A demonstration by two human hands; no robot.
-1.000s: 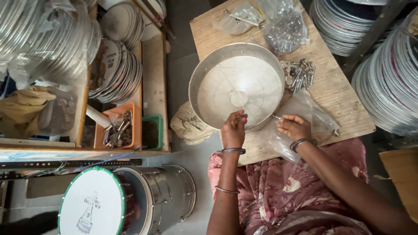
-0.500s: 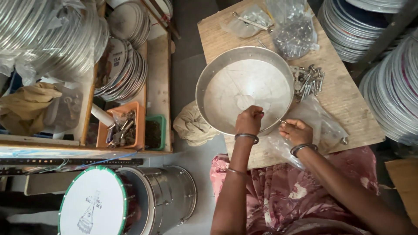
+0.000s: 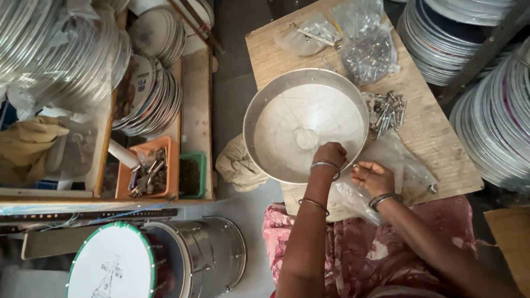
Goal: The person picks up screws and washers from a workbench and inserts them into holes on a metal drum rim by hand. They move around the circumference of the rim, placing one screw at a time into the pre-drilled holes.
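Observation:
A round metal drum shell [image 3: 301,124] with a white skin lies flat on a wooden board [image 3: 436,138]. My left hand [image 3: 329,156] grips its near rim, fingers curled over the edge. Just to the right, my right hand [image 3: 373,176] rests on a clear plastic bag [image 3: 406,165], pinching something small and metal at the rim; I cannot tell what it is. Both wrists wear bangles. A pile of metal bolts [image 3: 386,110] lies right of the shell.
Two clear bags of hardware [image 3: 367,52] sit at the board's far end. Stacks of metal hoops [image 3: 486,99] stand to the right, more hoops [image 3: 149,94] on a left shelf with an orange tray of tools [image 3: 149,174]. A finished drum [image 3: 160,259] lies below.
My left hand has slid rightward along the shell's near rim. The right hand stays on the bag. The camera view has shifted slightly.

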